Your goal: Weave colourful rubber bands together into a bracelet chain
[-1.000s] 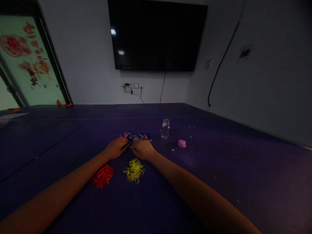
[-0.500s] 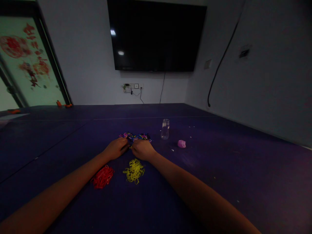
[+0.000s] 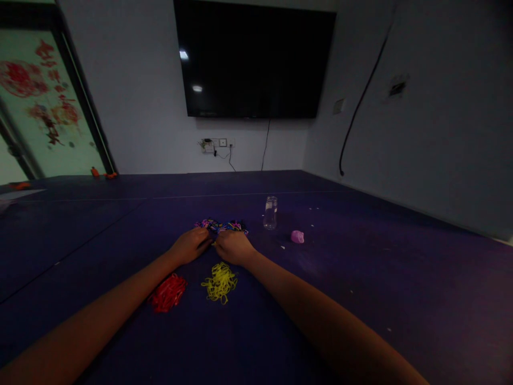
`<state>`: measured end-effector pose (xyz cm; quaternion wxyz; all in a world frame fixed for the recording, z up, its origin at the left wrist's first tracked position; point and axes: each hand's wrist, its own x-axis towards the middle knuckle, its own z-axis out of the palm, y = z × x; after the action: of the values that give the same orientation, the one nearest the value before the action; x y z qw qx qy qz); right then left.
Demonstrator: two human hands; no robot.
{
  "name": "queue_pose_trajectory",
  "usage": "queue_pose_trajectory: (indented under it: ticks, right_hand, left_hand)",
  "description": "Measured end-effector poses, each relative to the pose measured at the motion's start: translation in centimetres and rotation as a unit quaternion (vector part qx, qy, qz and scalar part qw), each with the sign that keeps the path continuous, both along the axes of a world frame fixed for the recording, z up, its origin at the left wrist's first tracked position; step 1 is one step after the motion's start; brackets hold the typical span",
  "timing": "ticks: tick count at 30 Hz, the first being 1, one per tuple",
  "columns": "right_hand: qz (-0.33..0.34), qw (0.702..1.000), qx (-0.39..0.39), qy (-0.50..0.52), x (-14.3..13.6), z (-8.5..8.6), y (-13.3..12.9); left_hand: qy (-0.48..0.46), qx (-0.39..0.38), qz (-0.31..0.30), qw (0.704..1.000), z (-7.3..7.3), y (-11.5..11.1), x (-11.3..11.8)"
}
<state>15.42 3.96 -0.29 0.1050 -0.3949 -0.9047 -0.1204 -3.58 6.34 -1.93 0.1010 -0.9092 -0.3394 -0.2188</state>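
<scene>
A pile of mixed-colour rubber bands point(image 3: 230, 226) lies just beyond my two hands, partly covered by them. My left hand point(image 3: 191, 245) rests at the pile's near left side with its fingers curled in; what is in them is hidden. Close beside it, my right hand point(image 3: 234, 247) is closed at the pile's near right side, and a bit of yellow rubber band shows at its fingertips. Nearer to me are a heap of yellow rubber bands point(image 3: 219, 282) between my forearms and a heap of red rubber bands point(image 3: 169, 293) beside my left forearm.
A clear, open-topped bottle point(image 3: 270, 214) stands upright right of the mixed pile. A crumpled pink lump point(image 3: 297, 237) lies to its right, with small white scraps about. The purple surface point(image 3: 360, 256) reaches back to a wall with a television point(image 3: 256, 59).
The view has shifted very slightly. Both hands stay at the near edge of the mixed pile, and the heaps look the same.
</scene>
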Motion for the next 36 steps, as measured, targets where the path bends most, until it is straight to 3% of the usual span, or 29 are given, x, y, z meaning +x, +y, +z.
queue_pose_trajectory:
  ticks: [36]
  right_hand:
    - [0.014, 1.0, -0.002, 0.0, 0.09, 0.23, -0.25]
  left_hand:
    - [0.011, 0.001, 0.001, 1.0, 0.11, 0.04, -0.07]
